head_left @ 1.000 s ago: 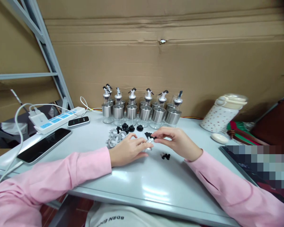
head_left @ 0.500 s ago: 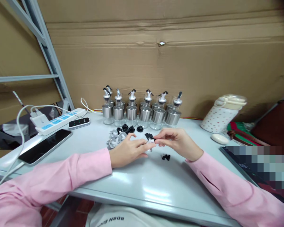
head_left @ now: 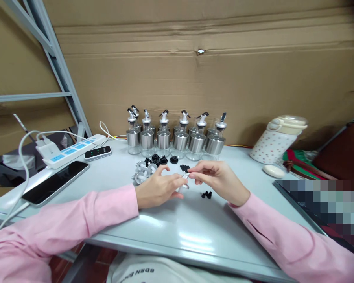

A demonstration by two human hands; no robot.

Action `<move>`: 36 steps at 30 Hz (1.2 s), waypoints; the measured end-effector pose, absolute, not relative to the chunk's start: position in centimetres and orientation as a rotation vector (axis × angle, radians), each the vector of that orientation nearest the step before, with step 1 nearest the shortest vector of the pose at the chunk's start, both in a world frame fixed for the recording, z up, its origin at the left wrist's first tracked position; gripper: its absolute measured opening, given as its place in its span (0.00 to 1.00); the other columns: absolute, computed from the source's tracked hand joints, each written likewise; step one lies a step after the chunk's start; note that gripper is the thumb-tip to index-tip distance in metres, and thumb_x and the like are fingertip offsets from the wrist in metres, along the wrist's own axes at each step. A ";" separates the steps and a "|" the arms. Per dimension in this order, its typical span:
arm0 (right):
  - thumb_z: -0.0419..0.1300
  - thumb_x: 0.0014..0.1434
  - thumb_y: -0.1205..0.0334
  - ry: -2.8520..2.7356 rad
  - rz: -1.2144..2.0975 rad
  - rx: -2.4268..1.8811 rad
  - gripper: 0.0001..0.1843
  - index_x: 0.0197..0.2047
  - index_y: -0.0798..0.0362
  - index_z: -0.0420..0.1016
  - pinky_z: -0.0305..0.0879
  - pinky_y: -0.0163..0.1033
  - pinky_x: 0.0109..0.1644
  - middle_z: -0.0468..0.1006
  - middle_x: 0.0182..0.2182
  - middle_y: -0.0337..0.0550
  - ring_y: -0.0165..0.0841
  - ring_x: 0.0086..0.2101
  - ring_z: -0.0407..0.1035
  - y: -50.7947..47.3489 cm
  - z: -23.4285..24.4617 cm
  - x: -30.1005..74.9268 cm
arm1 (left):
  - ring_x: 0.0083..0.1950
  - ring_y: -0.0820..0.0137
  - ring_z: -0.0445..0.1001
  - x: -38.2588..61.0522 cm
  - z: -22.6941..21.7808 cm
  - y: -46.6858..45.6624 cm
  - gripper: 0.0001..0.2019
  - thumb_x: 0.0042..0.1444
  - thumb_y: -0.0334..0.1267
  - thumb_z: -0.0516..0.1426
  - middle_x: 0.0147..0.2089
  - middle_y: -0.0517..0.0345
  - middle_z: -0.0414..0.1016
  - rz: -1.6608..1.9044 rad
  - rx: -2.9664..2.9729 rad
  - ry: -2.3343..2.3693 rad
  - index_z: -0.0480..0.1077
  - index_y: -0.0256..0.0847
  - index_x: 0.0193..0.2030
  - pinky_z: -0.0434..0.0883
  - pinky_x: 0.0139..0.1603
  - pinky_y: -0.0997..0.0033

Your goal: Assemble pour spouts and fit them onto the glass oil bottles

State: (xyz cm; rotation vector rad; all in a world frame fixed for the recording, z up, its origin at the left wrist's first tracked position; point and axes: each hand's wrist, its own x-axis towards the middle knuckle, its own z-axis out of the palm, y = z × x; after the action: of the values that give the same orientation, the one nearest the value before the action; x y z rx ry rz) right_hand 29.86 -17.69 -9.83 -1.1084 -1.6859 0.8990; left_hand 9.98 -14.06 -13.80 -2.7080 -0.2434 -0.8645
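Note:
My left hand [head_left: 161, 188] is closed around a white pourer spout [head_left: 183, 187] with a round collar, held just above the table. Thumb and fingers of my right hand [head_left: 220, 180] pinch at the spout's upper tip; whether a small part is between them is hidden. Just behind the fingertips lie several black lever pieces [head_left: 184, 168]. Small black caps [head_left: 207, 195] rest below my right hand. Left of my left hand, several white spouts with round collars [head_left: 141, 177] are heaped beside black ribbed stoppers [head_left: 163, 160].
Glass-and-steel bottles [head_left: 180, 140], the front ones fitted with spouts, line the back before cardboard [head_left: 153, 70]. A phone [head_left: 57, 182], power strip [head_left: 76, 150] and small display device [head_left: 98, 153] occupy the left. At right are a dotted flask [head_left: 273, 141], white oval object [head_left: 273, 171] and dark-edged screen [head_left: 295, 204].
The spout between my hands has tilted more upright, its collar now showing below my left fingers. My right hand has shifted slightly left, its fingertips closer to the spout's tip.

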 end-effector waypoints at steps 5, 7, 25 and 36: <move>0.67 0.42 0.57 -1.652 1.274 -1.023 0.13 0.28 0.57 0.74 0.65 0.32 0.26 0.74 0.20 0.38 0.24 0.20 0.65 -17.4 -9.7 30.3 | 0.41 0.70 0.72 9.7 -13.9 -14.1 0.12 0.64 0.40 0.43 0.42 0.52 0.74 -0.836 -2.643 -0.153 0.52 0.37 0.51 0.57 0.49 0.61; 0.67 0.43 0.59 -1.653 1.481 -0.937 0.12 0.30 0.56 0.73 0.63 0.29 0.26 0.74 0.20 0.36 0.23 0.20 0.65 -17.2 -9.8 30.6 | 0.41 0.70 0.72 9.5 -13.8 -14.1 0.12 0.64 0.40 0.44 0.42 0.50 0.74 -0.848 -2.631 -0.087 0.53 0.36 0.51 0.58 0.49 0.60; 0.64 0.47 0.51 -1.694 1.388 -0.756 0.16 0.33 0.54 0.69 0.62 0.36 0.33 0.71 0.22 0.37 0.28 0.25 0.66 -18.4 -8.5 30.6 | 0.42 0.65 0.72 6.8 -10.0 -11.3 0.11 0.62 0.35 0.41 0.45 0.51 0.73 -0.771 -2.457 -1.085 0.60 0.38 0.47 0.59 0.44 0.60; 0.65 0.49 0.61 -1.587 1.371 -0.733 0.10 0.35 0.52 0.70 0.68 0.40 0.38 0.77 0.29 0.38 0.29 0.29 0.72 -17.7 -9.0 30.7 | 0.37 0.65 0.73 3.9 -11.0 -7.3 0.08 0.57 0.39 0.50 0.37 0.56 0.76 -0.355 -2.600 -1.542 0.68 0.41 0.35 0.62 0.36 0.70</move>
State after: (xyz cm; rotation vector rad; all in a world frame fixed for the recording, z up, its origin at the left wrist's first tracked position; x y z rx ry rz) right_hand 30.70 -17.70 -9.03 -0.7334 -1.5867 1.3713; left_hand 3.88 -7.33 -11.05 -2.5998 -1.5416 -0.3553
